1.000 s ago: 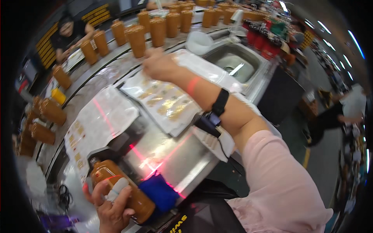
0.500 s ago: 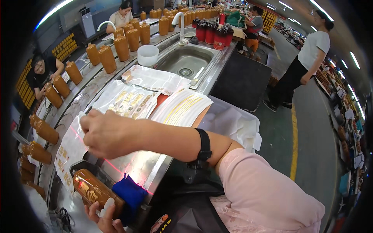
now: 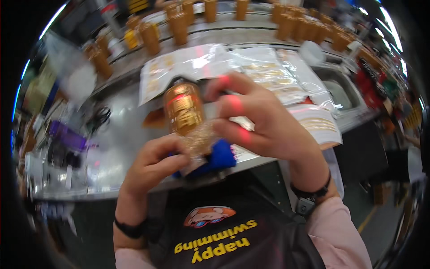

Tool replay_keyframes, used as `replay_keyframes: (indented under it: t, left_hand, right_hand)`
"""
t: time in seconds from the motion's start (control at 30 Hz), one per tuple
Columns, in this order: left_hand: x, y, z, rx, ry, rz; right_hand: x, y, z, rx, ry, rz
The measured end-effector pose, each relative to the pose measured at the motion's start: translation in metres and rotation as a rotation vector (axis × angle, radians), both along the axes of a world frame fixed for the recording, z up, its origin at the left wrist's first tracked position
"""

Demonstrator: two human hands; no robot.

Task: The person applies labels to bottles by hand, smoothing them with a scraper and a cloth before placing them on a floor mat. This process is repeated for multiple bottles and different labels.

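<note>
Pale pink sleeves [image 3: 336,233] extend from beneath a black apron [image 3: 277,242], which bears a cartoon print [image 3: 209,216] in orange, white and blue and yellow lettering [image 3: 219,253]. The left hand [image 3: 154,161] has a black wristband [image 3: 131,228]; the right hand [image 3: 266,121], a black strap [image 3: 323,188] carrying a small grey device [image 3: 306,205].

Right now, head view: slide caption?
Left hand and right hand at a gold-marked brown bottle, blue cloth near its base.

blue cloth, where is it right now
In the head view, the blue cloth lies near the middle, at the metal table's near edge, right of the left hand.
</note>
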State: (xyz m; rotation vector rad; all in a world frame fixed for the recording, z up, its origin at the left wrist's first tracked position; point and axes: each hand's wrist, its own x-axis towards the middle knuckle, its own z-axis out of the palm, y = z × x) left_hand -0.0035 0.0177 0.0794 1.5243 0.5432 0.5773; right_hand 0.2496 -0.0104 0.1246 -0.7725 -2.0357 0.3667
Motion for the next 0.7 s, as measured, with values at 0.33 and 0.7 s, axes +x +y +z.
replay_keyframes:
  t: [0.33, 0.7]
  left_hand:
    - [-0.020, -0.007, -0.033, -0.064, 0.210, 0.234]
    - [-0.008, 0.012, -0.040, 0.090, 0.178, 0.380]
  right_hand:
    - [0.002, -0.018, -0.098, -0.494, 0.187, -0.175]
    - [0.007, -0.011, -0.116, -0.497, 0.295, -0.209]
